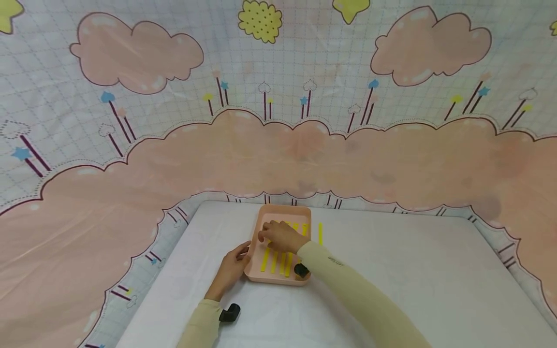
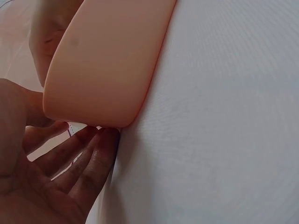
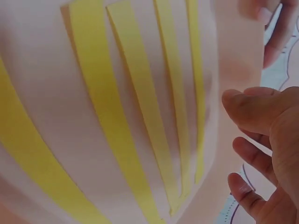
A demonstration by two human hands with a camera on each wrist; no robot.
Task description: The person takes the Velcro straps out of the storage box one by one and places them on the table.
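Note:
A shallow pink tray (image 1: 285, 209) lies on the white table with several narrow yellow strips (image 1: 265, 260) laid side by side inside it. My left hand (image 1: 230, 270) holds the tray's left wall; its fingers touch the outside (image 2: 107, 65) and, in the right wrist view, the thumb tip laps over the rim. Over the tray is my right hand (image 1: 283, 237), fingers bent loosely and apart near the left inner wall. Nothing shows between those fingers in the right wrist view, where the strips (image 3: 117, 121) run beside the hand.
Just right of the tray, another yellow strip (image 1: 320, 234) lies on the white table (image 1: 413, 270). A patterned curtain with clouds (image 1: 304, 159) hangs behind the table. Each wrist carries a small black camera (image 1: 229, 313).

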